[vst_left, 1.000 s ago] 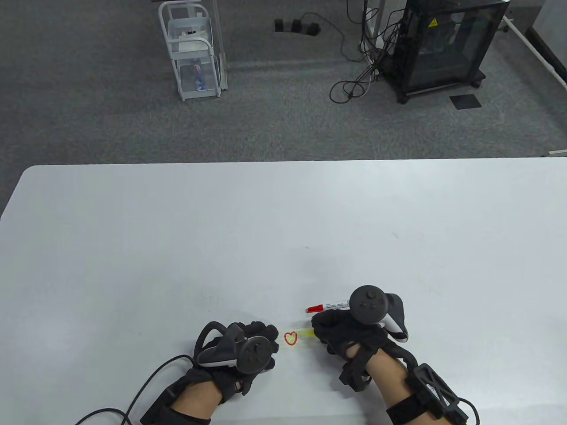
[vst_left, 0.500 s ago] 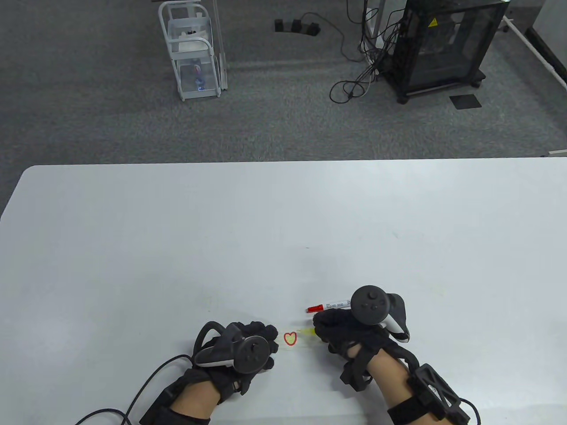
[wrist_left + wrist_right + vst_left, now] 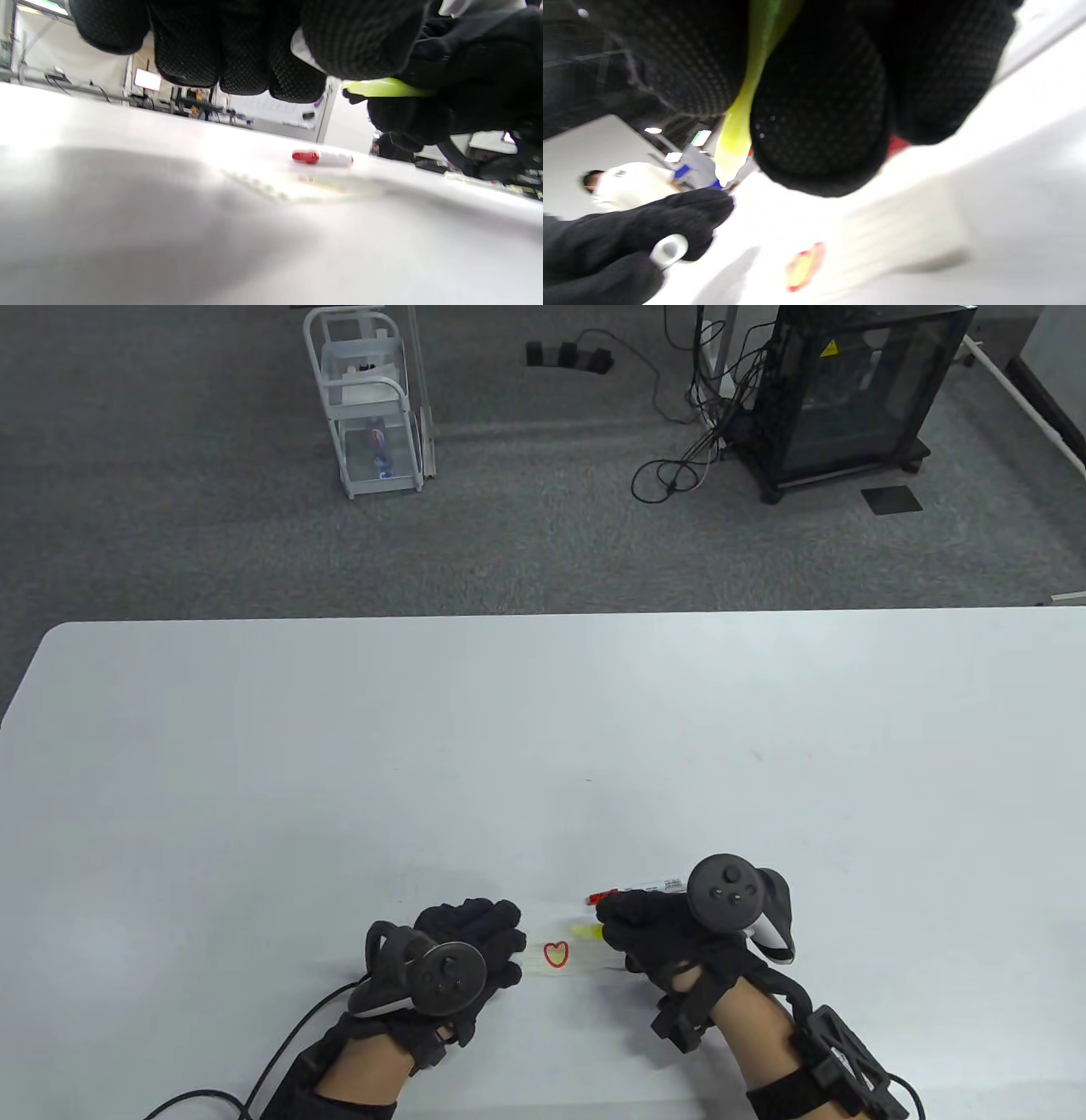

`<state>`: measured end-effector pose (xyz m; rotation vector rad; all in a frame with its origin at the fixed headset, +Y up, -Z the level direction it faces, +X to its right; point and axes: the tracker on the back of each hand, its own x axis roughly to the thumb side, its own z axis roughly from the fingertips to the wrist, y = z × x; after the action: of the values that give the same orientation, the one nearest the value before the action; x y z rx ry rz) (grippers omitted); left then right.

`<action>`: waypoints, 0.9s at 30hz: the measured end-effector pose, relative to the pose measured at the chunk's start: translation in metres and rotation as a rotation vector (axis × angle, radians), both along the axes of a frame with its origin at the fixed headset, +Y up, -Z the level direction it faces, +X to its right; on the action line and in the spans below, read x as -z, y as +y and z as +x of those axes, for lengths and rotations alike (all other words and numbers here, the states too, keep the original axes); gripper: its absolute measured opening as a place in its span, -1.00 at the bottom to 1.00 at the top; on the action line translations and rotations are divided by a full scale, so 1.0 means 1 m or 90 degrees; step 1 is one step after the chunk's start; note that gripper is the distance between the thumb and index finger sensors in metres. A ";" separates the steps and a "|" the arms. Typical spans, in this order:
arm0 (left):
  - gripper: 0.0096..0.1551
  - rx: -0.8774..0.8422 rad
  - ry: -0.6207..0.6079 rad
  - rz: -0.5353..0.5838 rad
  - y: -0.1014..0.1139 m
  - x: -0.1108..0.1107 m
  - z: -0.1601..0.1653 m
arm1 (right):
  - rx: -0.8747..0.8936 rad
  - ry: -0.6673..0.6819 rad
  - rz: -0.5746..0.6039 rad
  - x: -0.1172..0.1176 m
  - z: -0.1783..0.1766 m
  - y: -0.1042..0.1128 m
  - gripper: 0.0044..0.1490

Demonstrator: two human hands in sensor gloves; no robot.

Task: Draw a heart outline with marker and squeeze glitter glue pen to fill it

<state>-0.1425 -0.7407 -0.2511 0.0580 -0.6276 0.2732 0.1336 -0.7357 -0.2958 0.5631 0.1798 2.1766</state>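
Red heart outline (image 3: pixel 556 954) glitter-filled; capped marker (image 3: pixel 632 891) lies beyond.

Right hand (image 3: pixel 657 937) shifted slightly right and lifted, yellow-green glitter glue pen (image 3: pixel 585 932) raised clear of red-outlined heart (image 3: pixel 556 954), left hand (image 3: pixel 462 950) moved back and left, fingers now extended beside white paper strip (image 3: pixel 585 960), red-capped marker (image 3: pixel 632 891) more hidden.

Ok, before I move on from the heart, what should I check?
1. Heart outline closed: ok.
2. Heart filled: yellow inside, but whether it is fully covered: cannot tell.
3. Glue pen gripped by right hand: ok.
4. Pen tip lifted off the paper: ok.
5. Left hand pinches a white piece, maybe the cap: cannot tell.
6. Marker capped, lying apart from the heart: ok.
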 end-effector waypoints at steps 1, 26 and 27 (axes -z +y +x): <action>-0.47 -0.008 0.002 0.003 0.002 -0.001 0.000 | 0.007 0.015 0.004 -0.003 -0.004 0.003 -0.40; -0.46 -0.090 0.001 -0.037 0.001 -0.004 0.006 | 0.084 0.116 -0.035 -0.027 -0.037 -0.002 -0.12; -0.46 -0.093 0.002 -0.035 0.001 -0.004 0.006 | 0.080 0.102 -0.023 -0.026 -0.037 0.000 -0.17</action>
<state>-0.1370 -0.7395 -0.2469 0.0508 -0.6138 0.4312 0.0969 -0.7360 -0.2695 0.7099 0.2617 2.0032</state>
